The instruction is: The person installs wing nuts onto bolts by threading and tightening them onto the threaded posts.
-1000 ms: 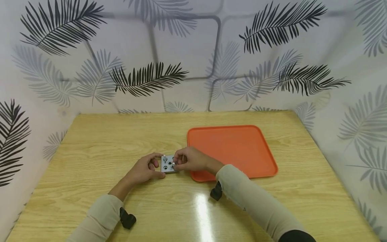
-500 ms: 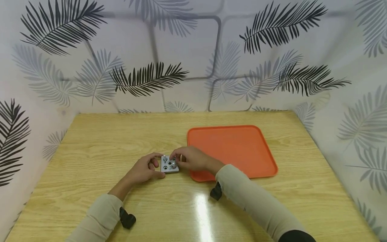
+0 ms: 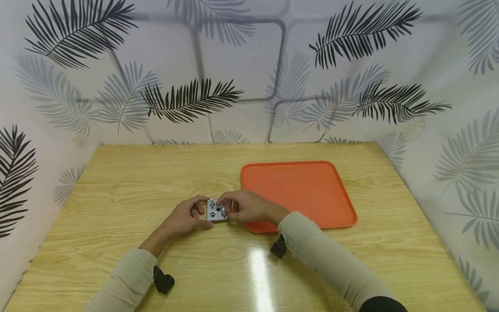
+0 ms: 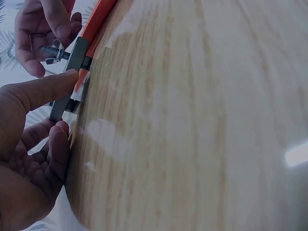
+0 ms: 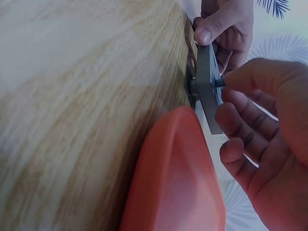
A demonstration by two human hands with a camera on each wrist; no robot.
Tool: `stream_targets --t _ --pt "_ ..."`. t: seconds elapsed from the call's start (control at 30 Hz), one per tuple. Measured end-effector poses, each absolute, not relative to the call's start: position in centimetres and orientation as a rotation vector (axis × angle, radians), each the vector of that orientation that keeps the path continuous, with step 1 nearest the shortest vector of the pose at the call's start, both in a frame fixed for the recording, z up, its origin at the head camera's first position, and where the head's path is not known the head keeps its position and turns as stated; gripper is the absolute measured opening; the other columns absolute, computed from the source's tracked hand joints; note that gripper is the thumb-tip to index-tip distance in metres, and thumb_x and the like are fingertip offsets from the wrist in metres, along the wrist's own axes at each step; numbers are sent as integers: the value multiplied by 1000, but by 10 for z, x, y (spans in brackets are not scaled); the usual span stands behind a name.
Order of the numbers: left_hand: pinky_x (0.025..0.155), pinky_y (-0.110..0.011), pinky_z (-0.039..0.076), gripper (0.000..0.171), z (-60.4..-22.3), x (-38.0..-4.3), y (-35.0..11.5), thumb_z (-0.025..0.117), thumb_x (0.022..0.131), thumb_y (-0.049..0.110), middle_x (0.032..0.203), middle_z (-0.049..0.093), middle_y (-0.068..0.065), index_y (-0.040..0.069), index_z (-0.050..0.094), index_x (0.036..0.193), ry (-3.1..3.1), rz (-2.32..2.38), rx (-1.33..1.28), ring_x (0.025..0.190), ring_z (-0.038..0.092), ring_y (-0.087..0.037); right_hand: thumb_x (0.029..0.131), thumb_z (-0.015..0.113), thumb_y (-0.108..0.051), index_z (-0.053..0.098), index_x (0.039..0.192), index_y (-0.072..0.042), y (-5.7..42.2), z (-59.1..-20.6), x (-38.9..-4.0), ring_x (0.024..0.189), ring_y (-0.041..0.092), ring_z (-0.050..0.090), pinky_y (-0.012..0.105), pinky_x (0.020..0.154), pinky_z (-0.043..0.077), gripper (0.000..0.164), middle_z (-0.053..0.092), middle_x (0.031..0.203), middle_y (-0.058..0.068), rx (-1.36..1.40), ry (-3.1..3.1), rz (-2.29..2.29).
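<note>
A small grey metal plate (image 3: 217, 216) with several round holes lies between my hands. My left hand (image 3: 184, 219) grips it by opposite edges, thumb on the near side, index finger on the far side. Two bolts stand up through the plate; their heads (image 4: 86, 62) show underneath in the left wrist view. One bolt (image 3: 212, 203) is at the far left corner. The other, at the right, bears a wing nut (image 4: 57, 52). My right hand (image 3: 249, 206) curls thumb and fingers about this wing nut, one fingertip right at the bolt's threaded end (image 5: 219, 83).
An orange tray (image 3: 296, 190) lies on the wooden table (image 3: 156, 173) just right of the plate, partly under my right forearm. Patterned cloth (image 3: 249, 65) with leaf prints rises behind the table. Black wrist mounts (image 3: 163, 281) sit on both sleeves.
My right thumb and fingers have parted and shifted around the wing nut, then drawn closer to it again. My left hand keeps its hold; the plate stays in place.
</note>
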State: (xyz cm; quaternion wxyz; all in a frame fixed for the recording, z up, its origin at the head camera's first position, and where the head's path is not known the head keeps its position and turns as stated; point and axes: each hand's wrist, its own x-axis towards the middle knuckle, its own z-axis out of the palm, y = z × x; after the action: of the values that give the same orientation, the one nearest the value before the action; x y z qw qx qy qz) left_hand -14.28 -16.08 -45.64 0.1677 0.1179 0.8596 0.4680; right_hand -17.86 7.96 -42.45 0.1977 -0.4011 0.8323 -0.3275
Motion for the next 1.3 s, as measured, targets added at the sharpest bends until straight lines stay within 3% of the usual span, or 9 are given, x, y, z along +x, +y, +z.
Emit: stream_targets --t 0.33,0.7,0.87,1.0,1.13,1.3 --pt "64 -27 40 70 -456 -143 -162 84 81 17 100 52 -10 4 51 141 2433 1339 328 76 45 -17 90 73 -15 70 104 -9 76 -425 -178 70 4 55 20 68 46 16 66 83 0 -1065 2417 -882" --pt "64 -26 41 70 -458 -144 -162 85 80 17 100 52 -10 6 52 141 2432 1346 298 75 44 -17 89 76 -26 69 85 -16 80 -425 -179 66 2 56 18 64 46 13 68 76 -3 -1030 2462 -891" --pt "65 -27 40 70 -457 -144 -161 84 80 17 100 52 -10 6 52 141 2431 1340 297 75 44 -17 95 66 -20 71 96 -13 82 -422 -181 68 7 59 20 65 48 9 70 83 0 -976 2430 -988" --pt "65 -28 40 70 -457 -143 -161 84 80 18 100 52 -10 5 51 141 2434 1339 306 75 44 -17 96 58 -9 71 108 -10 81 -422 -184 74 8 61 19 68 48 17 71 90 2 -1028 2448 -939" --pt "66 -29 40 70 -457 -143 -162 84 81 19 99 52 -10 5 51 141 2436 1330 317 76 44 -18 94 61 -7 70 114 -9 79 -423 -184 79 6 64 18 73 51 22 71 91 3 -1062 2392 -911" --pt "66 -29 40 70 -456 -143 -162 84 80 19 99 52 -10 5 51 141 2434 1332 313 76 44 -18 93 66 -9 70 115 -8 77 -424 -182 74 6 63 19 70 51 22 68 88 3 -1048 2341 -929"
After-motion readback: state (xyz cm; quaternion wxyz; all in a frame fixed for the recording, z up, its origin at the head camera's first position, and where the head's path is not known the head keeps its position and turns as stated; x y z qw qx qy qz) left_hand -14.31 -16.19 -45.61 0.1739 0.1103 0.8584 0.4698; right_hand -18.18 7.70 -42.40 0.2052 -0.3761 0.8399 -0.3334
